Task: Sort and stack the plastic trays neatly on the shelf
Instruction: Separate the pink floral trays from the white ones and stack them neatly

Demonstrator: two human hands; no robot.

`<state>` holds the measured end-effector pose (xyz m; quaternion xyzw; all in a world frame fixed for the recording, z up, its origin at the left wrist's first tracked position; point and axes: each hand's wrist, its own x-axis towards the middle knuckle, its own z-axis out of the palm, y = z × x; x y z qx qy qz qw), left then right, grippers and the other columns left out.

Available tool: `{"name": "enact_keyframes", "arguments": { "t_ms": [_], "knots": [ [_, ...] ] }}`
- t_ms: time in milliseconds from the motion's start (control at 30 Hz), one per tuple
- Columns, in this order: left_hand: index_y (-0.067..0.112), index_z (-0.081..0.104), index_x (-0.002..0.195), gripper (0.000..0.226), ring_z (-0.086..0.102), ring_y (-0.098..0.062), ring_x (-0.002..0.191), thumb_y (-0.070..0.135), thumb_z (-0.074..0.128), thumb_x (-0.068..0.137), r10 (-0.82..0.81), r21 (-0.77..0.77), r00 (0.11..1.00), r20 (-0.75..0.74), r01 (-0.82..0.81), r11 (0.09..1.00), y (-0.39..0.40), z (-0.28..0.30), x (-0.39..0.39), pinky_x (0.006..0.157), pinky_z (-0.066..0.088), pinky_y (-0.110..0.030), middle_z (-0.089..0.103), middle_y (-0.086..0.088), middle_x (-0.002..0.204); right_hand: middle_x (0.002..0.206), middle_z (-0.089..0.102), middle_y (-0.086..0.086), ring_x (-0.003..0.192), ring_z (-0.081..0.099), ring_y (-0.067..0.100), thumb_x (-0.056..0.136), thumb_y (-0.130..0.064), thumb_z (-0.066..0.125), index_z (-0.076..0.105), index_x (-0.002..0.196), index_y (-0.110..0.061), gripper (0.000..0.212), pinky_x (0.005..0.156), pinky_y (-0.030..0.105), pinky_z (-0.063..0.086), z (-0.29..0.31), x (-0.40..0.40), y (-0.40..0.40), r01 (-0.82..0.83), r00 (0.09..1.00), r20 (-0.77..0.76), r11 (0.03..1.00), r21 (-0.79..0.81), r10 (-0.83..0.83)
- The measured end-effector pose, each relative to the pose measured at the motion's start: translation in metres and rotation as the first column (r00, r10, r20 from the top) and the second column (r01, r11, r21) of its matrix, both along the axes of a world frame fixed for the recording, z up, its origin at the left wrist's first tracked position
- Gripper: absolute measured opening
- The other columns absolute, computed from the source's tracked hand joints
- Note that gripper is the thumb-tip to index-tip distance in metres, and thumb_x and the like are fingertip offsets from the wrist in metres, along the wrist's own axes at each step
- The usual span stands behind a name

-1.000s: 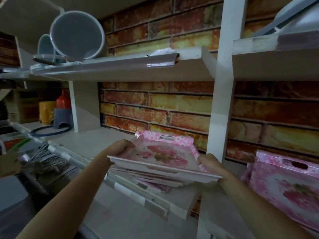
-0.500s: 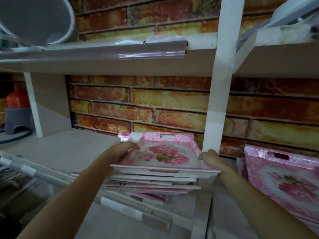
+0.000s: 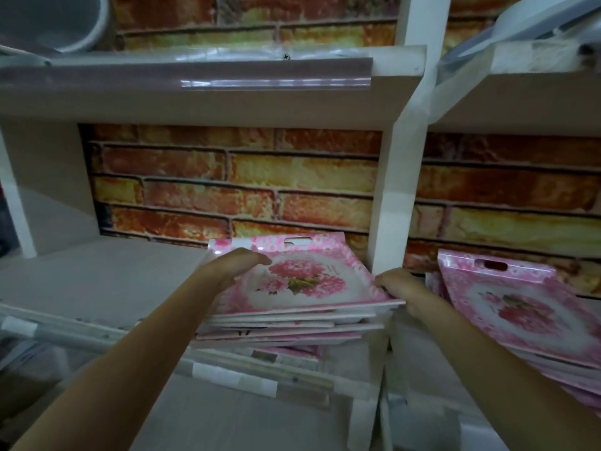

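Observation:
A pink floral plastic tray [image 3: 309, 278] lies on top of a stack of several like trays [image 3: 292, 330] on the shelf board [image 3: 107, 275], close to the white upright post [image 3: 395, 203]. My left hand [image 3: 232, 265] rests on the top tray's left rim, fingers curled over it. My right hand [image 3: 401, 288] grips the tray's right front corner. The lower trays sit slightly fanned out. A second pile of pink floral trays [image 3: 517, 307] leans in the bay to the right.
A brick-pattern wall [image 3: 234, 180] backs the shelves. The upper shelf [image 3: 208, 92] hangs low overhead with a grey basin [image 3: 55, 21] at its left. A shelf front rail with label strips [image 3: 227, 375] runs below the stack.
The top tray went from held above the stack to lying flat on it, pushed further back toward the wall. The view moved closer and to the right.

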<state>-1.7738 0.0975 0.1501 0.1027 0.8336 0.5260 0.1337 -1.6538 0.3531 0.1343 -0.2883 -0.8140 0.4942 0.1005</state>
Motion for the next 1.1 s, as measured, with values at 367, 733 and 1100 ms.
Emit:
{"name": "enact_keyframes", "arguments": {
  "t_ms": [367, 733, 1100],
  "knots": [
    [0.012, 0.051, 0.119, 0.030, 0.056, -0.023, 0.103, 0.023, 0.058, 0.092, -0.280, 0.156, 0.960, -0.008, 0.277, 0.948, 0.106, 0.024, 0.058, 0.082, 0.049, -0.030, 0.054, -0.004, 0.116, 0.055, 0.057, 0.005, 0.046, 0.050, 0.014, 0.092, -0.002, 0.043, 0.056, 0.073, -0.008, 0.023, 0.046, 0.022, 0.040, 0.013, 0.063, 0.028, 0.077, 0.987, -0.133, 0.992, -0.103, -0.090],
    [0.013, 0.062, 0.098, 0.012, 0.052, -0.013, 0.068, 0.017, 0.059, 0.087, -0.462, 0.164, 0.881, -0.103, 0.473, 0.866, 0.269, 0.016, 0.165, 0.058, 0.042, -0.020, 0.056, -0.008, 0.093, 0.064, 0.065, 0.002, 0.055, 0.059, 0.012, 0.094, -0.009, 0.050, 0.060, 0.081, -0.009, 0.017, 0.055, 0.022, 0.044, 0.018, 0.204, 0.142, 0.166, 0.968, -0.173, 0.981, -0.105, -0.182],
    [0.013, 0.055, 0.091, 0.003, 0.055, -0.017, 0.067, 0.011, 0.055, 0.089, -0.608, 0.129, 0.784, -0.128, 0.621, 0.773, 0.454, -0.005, 0.322, 0.064, 0.043, -0.025, 0.054, -0.006, 0.080, 0.077, 0.059, 0.005, 0.064, 0.058, 0.014, 0.093, -0.015, 0.050, 0.055, 0.077, -0.016, 0.017, 0.055, 0.022, 0.047, 0.014, 0.378, 0.276, 0.386, 0.895, -0.218, 0.921, -0.061, -0.389]
  ]
}}
